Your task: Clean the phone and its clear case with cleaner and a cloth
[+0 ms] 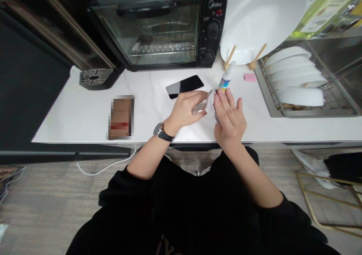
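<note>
Gripping the clear case (199, 108), slanted eight to two o'clock, the left hand (187, 108) has cloth (210, 102) at three o'clock, against the right hand's (231, 121) slightly parted fingers.

A black Midea toaster oven (158, 60), with 2 large knobs (212, 30), stands on the white marbled countertop (76, 111). Left of it is a slotted drip tray (97, 77). To its right, white plates (260, 25) stand behind 2 wooden pegs (257, 57), a pink note (249, 77) nearby. White bowls (299, 95) line a grey-rimmed basin (322, 114). Below, a white cable (106, 171) curves above grey flooring (62, 202).
</note>
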Demonstrator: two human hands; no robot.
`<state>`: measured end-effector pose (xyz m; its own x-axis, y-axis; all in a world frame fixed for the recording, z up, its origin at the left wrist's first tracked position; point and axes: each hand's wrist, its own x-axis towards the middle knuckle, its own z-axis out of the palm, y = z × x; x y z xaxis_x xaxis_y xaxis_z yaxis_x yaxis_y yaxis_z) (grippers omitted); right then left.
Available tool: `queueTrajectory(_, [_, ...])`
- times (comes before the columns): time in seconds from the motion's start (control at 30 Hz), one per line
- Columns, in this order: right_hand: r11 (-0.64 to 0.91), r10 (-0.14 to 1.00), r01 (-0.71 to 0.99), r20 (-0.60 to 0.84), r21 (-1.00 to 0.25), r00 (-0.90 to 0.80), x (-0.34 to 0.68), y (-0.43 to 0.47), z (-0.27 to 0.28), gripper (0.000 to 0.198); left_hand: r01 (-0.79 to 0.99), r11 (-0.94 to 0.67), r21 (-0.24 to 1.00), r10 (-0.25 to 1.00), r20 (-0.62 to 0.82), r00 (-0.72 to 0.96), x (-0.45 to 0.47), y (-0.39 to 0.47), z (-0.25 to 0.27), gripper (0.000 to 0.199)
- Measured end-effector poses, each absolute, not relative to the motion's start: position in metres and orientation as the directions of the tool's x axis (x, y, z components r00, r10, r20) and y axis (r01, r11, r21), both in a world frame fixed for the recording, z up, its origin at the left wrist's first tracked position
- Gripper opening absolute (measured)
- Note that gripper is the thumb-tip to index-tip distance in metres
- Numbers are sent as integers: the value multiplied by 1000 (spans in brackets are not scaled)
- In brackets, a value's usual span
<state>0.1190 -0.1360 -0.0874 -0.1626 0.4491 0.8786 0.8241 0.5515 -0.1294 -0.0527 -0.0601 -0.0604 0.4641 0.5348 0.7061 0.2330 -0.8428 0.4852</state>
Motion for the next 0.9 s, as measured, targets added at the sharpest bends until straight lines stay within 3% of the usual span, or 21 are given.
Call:
queueTrajectory(0.23, [556, 484, 810, 865, -188, -132, 112, -141, -86, 63, 290, -808, 513, 587, 662, 467, -53, -59, -62, 31])
queueTrajectory(0.4, [693, 470, 707, 832, -141, -295, 97, -151, -92, 61, 141, -755, 641, 602, 591, 537, -59, -61, -51, 38])
queueTrajectory(0.53, [728, 456, 672, 827, -136, -328, 91, -153, -93, 62, 176, -692, 700, 649, 497, 576, -63, -61, -43, 36])
queueTrajectory(0.7, [658, 438, 750, 847, -75, -300, 103, -147, -88, 61, 199, -765, 613, 608, 584, 538, -60, -57, -58, 41])
queueTrajectory(0.9, [564, 528, 786, 843, -255, -106, 120, -140, -85, 67, 241, -888, 392, 460, 748, 478, -51, -55, -68, 18])
